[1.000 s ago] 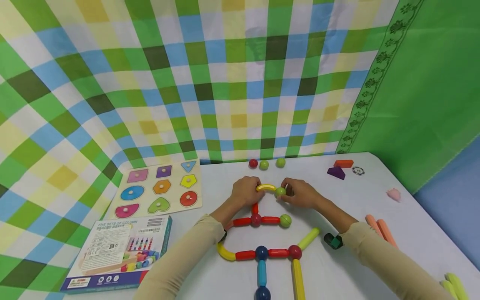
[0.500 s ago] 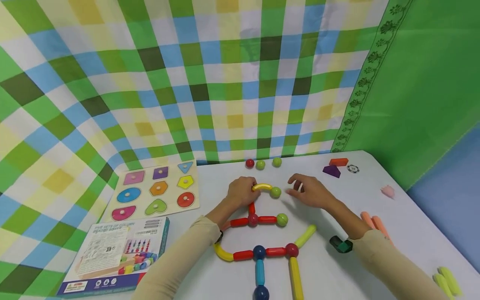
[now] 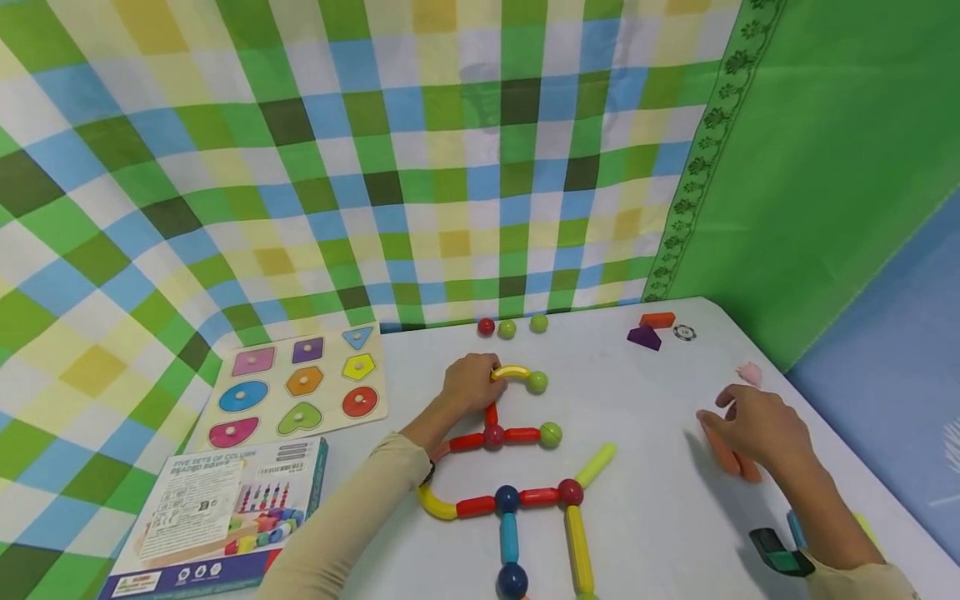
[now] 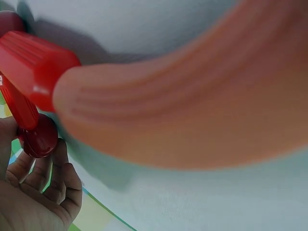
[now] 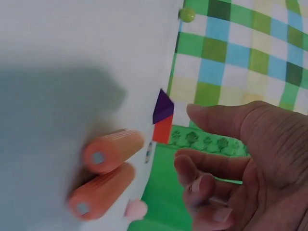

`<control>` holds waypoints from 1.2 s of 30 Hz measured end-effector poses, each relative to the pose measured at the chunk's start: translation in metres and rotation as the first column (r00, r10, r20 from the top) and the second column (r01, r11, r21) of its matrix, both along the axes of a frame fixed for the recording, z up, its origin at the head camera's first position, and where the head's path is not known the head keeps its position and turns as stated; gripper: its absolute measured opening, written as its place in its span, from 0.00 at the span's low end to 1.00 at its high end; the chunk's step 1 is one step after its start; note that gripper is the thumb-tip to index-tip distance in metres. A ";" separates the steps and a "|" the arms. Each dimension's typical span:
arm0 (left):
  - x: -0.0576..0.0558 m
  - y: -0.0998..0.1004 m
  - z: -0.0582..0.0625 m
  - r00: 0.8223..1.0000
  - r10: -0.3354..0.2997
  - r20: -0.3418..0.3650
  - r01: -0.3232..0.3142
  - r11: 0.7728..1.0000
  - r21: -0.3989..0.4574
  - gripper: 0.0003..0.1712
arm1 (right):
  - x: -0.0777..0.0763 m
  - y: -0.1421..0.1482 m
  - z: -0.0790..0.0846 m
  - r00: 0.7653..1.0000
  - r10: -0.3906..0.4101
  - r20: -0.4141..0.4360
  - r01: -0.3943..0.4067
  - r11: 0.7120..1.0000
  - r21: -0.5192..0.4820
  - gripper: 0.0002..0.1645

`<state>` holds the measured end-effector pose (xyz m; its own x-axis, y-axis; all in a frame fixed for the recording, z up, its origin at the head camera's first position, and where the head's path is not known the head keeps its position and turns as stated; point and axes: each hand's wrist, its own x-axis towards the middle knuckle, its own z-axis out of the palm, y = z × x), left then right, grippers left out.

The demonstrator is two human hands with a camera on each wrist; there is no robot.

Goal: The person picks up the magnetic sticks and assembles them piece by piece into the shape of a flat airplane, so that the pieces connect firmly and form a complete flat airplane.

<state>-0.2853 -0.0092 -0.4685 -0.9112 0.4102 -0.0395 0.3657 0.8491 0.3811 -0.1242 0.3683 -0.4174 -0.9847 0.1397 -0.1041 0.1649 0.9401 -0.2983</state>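
My left hand [image 3: 468,383] pinches a dark red ball [image 4: 42,139] between thumb and fingers; in the head view the hand covers this ball. From it a curved yellow rod [image 3: 512,371] leads right to a green ball [image 3: 536,382], and a red rod [image 3: 491,414] runs down to another red ball [image 3: 493,437]. An orange curved rod [image 4: 183,115] fills much of the left wrist view. My right hand [image 3: 765,425] hovers over two orange rods [image 5: 115,149] at the table's right, its fingers loosely bent, with nothing between them.
Lower down, linked rods and balls include a blue ball [image 3: 507,499] and a yellow-green rod [image 3: 597,465]. Loose balls [image 3: 507,329] line the back edge. A shape puzzle board [image 3: 330,408] and a box [image 3: 210,517] lie left; a purple block [image 3: 645,337] sits back right.
My right hand has let go of the green ball and swung right and nearer, over the orange rods. The left hand keeps its grip, while the head view has turned slightly right.
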 end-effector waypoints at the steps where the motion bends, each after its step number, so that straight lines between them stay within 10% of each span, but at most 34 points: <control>1: 0.000 0.000 0.001 1.000 0.002 0.004 -0.002 1.000 -0.001 0.16 | 0.004 0.003 -0.002 1.000 -0.020 0.007 0.020 1.000 -0.002 0.34; 16: 0.002 0.004 0.002 1.000 -0.008 -0.011 0.007 0.999 -0.048 0.17 | 0.008 -0.011 -0.025 0.993 -0.084 0.082 0.087 0.996 -0.025 0.20; 26: 0.004 0.012 0.004 0.997 -0.037 -0.069 0.029 0.992 -0.122 0.18 | -0.038 -0.084 -0.021 0.987 0.119 -0.112 -0.147 0.948 -0.283 0.15; 36: 0.004 0.037 0.011 0.966 -0.184 -0.183 0.137 0.961 -0.240 0.13 | -0.083 -0.149 -0.029 0.975 0.221 -0.014 -0.200 0.851 -0.486 0.15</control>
